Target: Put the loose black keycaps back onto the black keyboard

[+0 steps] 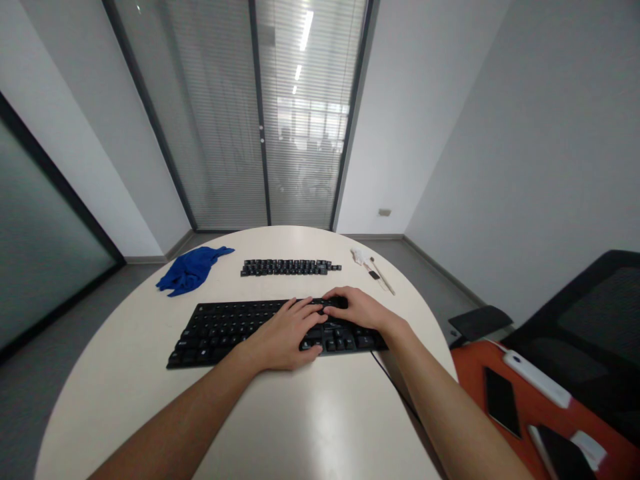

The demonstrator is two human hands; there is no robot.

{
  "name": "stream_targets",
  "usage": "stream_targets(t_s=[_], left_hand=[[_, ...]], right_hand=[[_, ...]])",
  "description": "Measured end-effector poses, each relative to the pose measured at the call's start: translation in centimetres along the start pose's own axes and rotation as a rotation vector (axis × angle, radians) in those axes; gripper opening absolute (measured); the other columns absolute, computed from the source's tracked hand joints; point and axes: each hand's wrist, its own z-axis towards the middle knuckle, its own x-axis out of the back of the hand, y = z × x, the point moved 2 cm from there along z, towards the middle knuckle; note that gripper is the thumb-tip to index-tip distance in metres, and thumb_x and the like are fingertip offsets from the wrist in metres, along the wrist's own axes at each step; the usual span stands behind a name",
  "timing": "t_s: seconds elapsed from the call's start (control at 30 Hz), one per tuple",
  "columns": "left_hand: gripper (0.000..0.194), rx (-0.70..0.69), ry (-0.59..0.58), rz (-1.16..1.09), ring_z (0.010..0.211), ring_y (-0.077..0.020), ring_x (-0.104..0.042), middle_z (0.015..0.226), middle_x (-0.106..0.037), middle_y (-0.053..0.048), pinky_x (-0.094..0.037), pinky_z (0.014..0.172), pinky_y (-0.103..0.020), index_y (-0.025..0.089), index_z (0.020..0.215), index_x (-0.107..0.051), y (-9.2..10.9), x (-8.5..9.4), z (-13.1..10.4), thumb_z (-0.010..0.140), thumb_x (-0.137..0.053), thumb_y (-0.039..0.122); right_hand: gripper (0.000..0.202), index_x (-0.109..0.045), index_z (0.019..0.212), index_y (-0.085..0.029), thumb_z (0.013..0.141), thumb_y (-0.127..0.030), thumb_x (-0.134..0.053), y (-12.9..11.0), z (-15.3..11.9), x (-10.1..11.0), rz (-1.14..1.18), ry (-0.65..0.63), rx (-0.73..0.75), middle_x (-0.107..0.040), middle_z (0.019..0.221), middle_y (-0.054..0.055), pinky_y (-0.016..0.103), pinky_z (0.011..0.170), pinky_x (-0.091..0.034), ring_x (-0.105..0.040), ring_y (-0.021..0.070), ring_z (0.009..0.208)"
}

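A black keyboard (225, 327) lies across the table in front of me. My left hand (287, 333) rests palm down over its middle and right part, fingers stretched and thumb apart near the front edge. Near the keyboard's back edge, my right hand (357, 308) bends its thumb and forefinger toward each other, close to the left fingertips. Whatever is between those fingertips is too small or hidden to make out. Keys under both hands are partly covered. Behind the keyboard, loose black keycaps (287, 267) stand in neat rows.
A crumpled blue cloth (193, 270) lies at the table's back left. At the back right are a thin brush (383, 275), a small black-ended tool (373, 273) and white crumpled tissue (358, 256). A cable (395, 385) runs off the right edge. Phones and a power strip (536, 377) lie on an orange chair.
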Motion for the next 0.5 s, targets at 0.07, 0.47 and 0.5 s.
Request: stream_targets(t_s=[0.07,0.47,0.5], left_hand=[[0.056,0.000,-0.002,-0.001,0.148,-0.0326,-0.031,0.152,-0.048,-0.010,-0.023,0.122,-0.056,0.023,0.141,-0.050,0.00,-0.03,-0.02,0.089,-0.061,0.040],[0.053,-0.004,0.024,-0.003,0.147,-0.0325,-0.033,0.150,-0.049,-0.009,-0.022,0.123,-0.055,0.023,0.136,-0.053,0.09,-0.06,0.07,0.087,-0.063,0.041],[0.054,-0.004,0.027,-0.003,0.147,-0.0325,-0.033,0.150,-0.049,-0.010,-0.022,0.123,-0.055,0.022,0.136,-0.052,0.12,-0.06,0.07,0.086,-0.063,0.041]], right_hand=[[0.036,-0.072,0.115,-0.023,0.088,-0.045,-0.068,-0.04,0.03,0.03,0.008,-0.006,-0.010,-0.076,0.111,0.006,0.038,0.094,-0.051,-0.069,0.0250,0.103],[0.035,-0.071,0.117,-0.023,0.088,-0.042,-0.069,0.01,-0.11,-0.10,-0.037,0.022,0.051,-0.074,0.114,0.007,0.039,0.096,-0.050,-0.067,0.0256,0.107],[0.033,-0.071,0.116,-0.024,0.089,-0.043,-0.067,0.00,-0.13,-0.10,-0.027,0.028,0.055,-0.075,0.114,0.006,0.039,0.096,-0.050,-0.067,0.0254,0.107]])
